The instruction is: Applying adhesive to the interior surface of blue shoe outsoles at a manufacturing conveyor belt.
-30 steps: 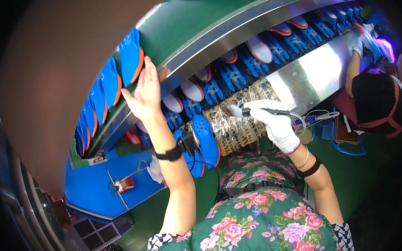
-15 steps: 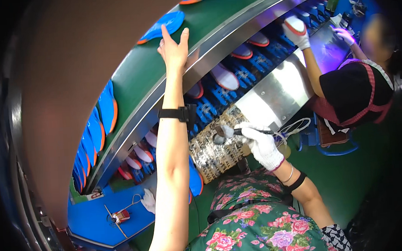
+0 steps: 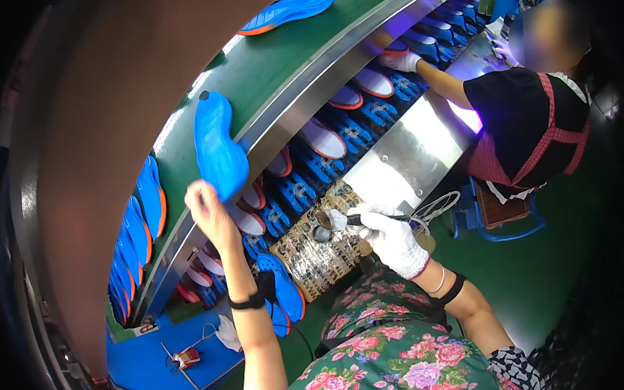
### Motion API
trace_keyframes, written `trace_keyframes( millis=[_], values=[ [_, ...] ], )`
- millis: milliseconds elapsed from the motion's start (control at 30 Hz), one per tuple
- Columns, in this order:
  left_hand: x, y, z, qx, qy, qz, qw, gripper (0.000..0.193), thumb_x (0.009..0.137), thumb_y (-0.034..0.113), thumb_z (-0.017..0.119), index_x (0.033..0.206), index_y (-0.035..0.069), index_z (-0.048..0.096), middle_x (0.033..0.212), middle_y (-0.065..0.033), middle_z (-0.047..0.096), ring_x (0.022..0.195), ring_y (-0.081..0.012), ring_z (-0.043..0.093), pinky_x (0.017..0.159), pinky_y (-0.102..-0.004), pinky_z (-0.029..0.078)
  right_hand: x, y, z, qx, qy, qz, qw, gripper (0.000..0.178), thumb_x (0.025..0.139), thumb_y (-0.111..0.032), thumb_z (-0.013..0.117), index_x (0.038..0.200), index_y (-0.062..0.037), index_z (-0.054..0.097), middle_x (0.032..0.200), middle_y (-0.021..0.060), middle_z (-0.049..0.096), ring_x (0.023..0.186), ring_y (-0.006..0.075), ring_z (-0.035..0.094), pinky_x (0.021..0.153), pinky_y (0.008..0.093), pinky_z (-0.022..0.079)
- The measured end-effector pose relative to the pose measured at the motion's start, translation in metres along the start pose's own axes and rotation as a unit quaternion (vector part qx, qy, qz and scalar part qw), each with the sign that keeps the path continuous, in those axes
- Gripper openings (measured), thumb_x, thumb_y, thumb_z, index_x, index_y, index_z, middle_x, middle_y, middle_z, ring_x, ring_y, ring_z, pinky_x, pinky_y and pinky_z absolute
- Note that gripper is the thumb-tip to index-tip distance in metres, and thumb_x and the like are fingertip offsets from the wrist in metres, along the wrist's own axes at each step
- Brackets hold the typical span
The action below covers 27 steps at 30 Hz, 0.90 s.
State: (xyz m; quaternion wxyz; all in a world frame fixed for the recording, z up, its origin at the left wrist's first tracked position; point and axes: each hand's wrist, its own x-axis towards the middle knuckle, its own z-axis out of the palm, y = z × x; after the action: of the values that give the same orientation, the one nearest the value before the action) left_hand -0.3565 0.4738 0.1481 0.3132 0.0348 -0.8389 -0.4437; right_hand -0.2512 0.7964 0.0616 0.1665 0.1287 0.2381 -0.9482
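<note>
My bare left hand (image 3: 212, 213) grips one end of a blue insole (image 3: 218, 147), holding it raised and tilted over the belt's metal edge. In my white-gloved right hand (image 3: 397, 243) is a dark-handled brush (image 3: 340, 219). Its bristles are beside a small round cup (image 3: 322, 234) on a tape-covered work surface (image 3: 316, 265). Just left of that surface lie blue insoles (image 3: 286, 289) with orange edges. Along the green conveyor belt (image 3: 278, 84) rest several more blue insoles (image 3: 289, 9), some of them overlapping in a row (image 3: 135, 222) at the left.
Below the belt, shoe soles (image 3: 323, 139) with white tops stand on blue racks (image 3: 351, 136). A co-worker (image 3: 516, 121) sits at the right by a shiny metal plate (image 3: 395, 159), one gloved hand at the racks. A blue table (image 3: 151, 359) stands at lower left.
My left hand has taken a blue insole off the belt and drawn it nearer, down and left. My right hand still holds the brush by the cup. The co-worker's arm has shifted.
</note>
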Motion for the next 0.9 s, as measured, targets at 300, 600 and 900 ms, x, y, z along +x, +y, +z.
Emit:
trace_keyframes(
  millis=[300, 600, 900],
  values=[
    [-0.1, 0.023, 0.016, -0.377, -0.058, -0.258, 0.888, 0.076, 0.078, -0.004, 0.069, 0.148, 0.003, 0.039, 0.127, -0.0131, 0.06, 0.117, -0.0263, 0.061, 0.104, -0.037, 0.049, -0.012, -0.003, 0.069, 0.018, -0.076, -0.005, 0.997, 0.025, 0.095, -0.004, 0.063, 0.118, 0.0028, 0.069, 0.118, 0.0143, 0.071, 0.095, 0.0162, 0.066, 0.082, 0.0272, 0.054],
    [-0.164, 0.02, 0.008, -0.559, -0.228, -0.375, 0.703, 0.08, 0.086, 0.033, 0.077, 0.15, 0.005, 0.039, 0.134, -0.014, 0.06, 0.117, -0.0319, 0.063, 0.103, -0.048, 0.052, -0.002, -0.006, 0.114, -0.444, -0.159, -0.309, 0.826, 0.021, 0.089, -0.001, 0.072, 0.109, 0.0015, 0.075, 0.109, 0.0123, 0.076, 0.096, 0.0175, 0.072, 0.084, 0.0318, 0.057],
    [-0.186, 0.028, 0.021, -0.755, -0.18, -0.39, 0.495, 0.094, 0.093, 0.084, 0.029, 0.154, 0.013, 0.04, 0.146, -0.011, 0.053, 0.128, -0.0298, 0.055, 0.109, -0.0474, 0.046, 0.006, -0.009, 0.098, -0.618, -0.202, -0.473, 0.595, 0.028, 0.082, -0.005, 0.077, 0.11, -0.0009, 0.076, 0.111, 0.0144, 0.076, 0.098, 0.0249, 0.074, 0.085, 0.0386, 0.058]
  ],
)
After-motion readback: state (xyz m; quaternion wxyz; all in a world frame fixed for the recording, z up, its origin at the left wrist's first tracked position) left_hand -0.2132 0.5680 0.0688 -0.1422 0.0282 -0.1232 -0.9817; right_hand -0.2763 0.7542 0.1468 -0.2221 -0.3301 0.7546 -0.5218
